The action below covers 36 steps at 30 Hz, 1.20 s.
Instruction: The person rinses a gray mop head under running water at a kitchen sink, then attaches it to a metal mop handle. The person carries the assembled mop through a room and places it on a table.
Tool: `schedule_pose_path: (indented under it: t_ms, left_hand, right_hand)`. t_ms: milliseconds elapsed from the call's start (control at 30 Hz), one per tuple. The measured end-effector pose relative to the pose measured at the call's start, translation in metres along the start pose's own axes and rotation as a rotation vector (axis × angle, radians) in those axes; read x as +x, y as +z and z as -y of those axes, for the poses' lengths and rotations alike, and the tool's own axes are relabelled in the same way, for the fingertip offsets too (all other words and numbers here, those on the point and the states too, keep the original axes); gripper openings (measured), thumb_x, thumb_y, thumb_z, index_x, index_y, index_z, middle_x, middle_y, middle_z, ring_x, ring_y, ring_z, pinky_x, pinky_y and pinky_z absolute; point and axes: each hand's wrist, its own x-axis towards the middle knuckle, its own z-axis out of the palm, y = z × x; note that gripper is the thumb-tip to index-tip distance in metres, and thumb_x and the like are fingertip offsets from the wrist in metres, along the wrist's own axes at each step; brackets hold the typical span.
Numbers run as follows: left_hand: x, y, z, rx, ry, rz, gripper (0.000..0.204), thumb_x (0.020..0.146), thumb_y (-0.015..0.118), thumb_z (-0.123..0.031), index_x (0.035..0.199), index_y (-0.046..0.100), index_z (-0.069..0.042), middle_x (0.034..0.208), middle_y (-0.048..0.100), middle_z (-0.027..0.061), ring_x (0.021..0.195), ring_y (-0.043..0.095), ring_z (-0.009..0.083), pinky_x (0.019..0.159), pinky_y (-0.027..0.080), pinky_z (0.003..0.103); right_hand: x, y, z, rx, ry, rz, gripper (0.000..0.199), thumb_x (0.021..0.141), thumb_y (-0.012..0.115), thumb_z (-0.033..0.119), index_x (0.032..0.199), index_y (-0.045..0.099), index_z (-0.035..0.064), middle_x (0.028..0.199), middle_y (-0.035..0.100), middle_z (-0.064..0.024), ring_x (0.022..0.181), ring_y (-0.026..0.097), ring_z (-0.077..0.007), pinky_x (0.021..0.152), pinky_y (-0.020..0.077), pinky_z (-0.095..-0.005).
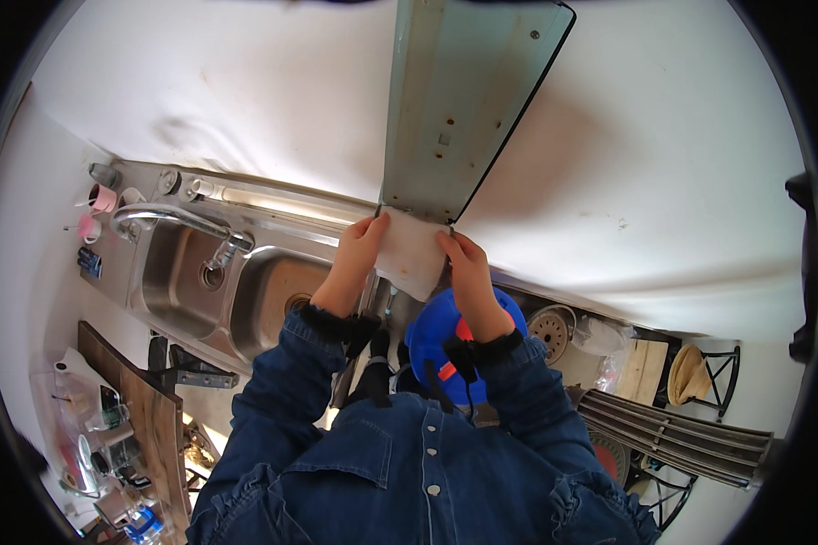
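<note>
Head view: pinching a whitish cloth [413,252] near its upper corners with left hand [358,252] and right hand [469,269], at the pale panel's [477,82] lower end, judged light, soft and limp, so best held taut by opposite sides, minding the panel's dark edge, with freer room rightward along the white wall [673,173].

Bright; soft shadows on white wall [691,163]; glints on faucet [166,212]; edges bent, blackened.
</note>
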Motion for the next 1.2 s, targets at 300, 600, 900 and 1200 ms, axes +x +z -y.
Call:
schedule_pose_path:
  t_ms: [300,600,900,1200]
  left_hand:
    - [-0.006,-0.002,0.0,-0.048,-0.01,0.053,0.033,0.095,0.059,-0.025,0.11,0.065,0.004,0.095,0.069,0.0046,0.084,0.064,0.0122,0.074,0.049,0.024]
    - [0.011,-0.001,0.014,-0.117,-0.059,0.043,0.032,0.094,0.061,-0.024,0.11,0.067,0.003,0.097,0.069,0.0054,0.086,0.063,0.0124,0.077,0.049,0.025]
    - [0.015,-0.003,0.011,-0.102,-0.037,0.085,0.032,0.095,0.061,-0.025,0.112,0.065,0.003,0.098,0.07,0.0059,0.086,0.066,0.0128,0.077,0.051,0.025]
    - [0.006,0.003,-0.033,0.048,0.076,0.124,0.039,0.095,0.065,-0.032,0.109,0.066,0.004,0.094,0.069,0.0038,0.083,0.062,0.0098,0.073,0.05,0.025]
  right_hand:
    - [-0.001,-0.003,-0.009,0.004,-0.064,0.027,0.028,0.095,0.059,0.018,0.111,0.065,-0.0043,0.095,0.066,-0.0009,0.086,0.057,-0.0079,0.077,0.0446,-0.0234]
    - [0.016,-0.008,-0.023,0.176,0.001,0.047,0.031,0.094,0.06,0.014,0.117,0.061,-0.0059,0.104,0.067,-0.0082,0.092,0.063,-0.0149,0.079,0.0499,-0.027]
    - [0.017,-0.004,-0.014,0.147,-0.029,0.011,0.03,0.092,0.062,0.017,0.112,0.065,-0.0056,0.097,0.068,-0.0052,0.086,0.061,-0.0114,0.075,0.0477,-0.0241]
    - [0.015,-0.005,0.02,0.037,-0.029,0.005,0.033,0.092,0.064,0.017,0.117,0.063,-0.0054,0.098,0.068,-0.0062,0.087,0.063,-0.0124,0.075,0.0489,-0.0248]
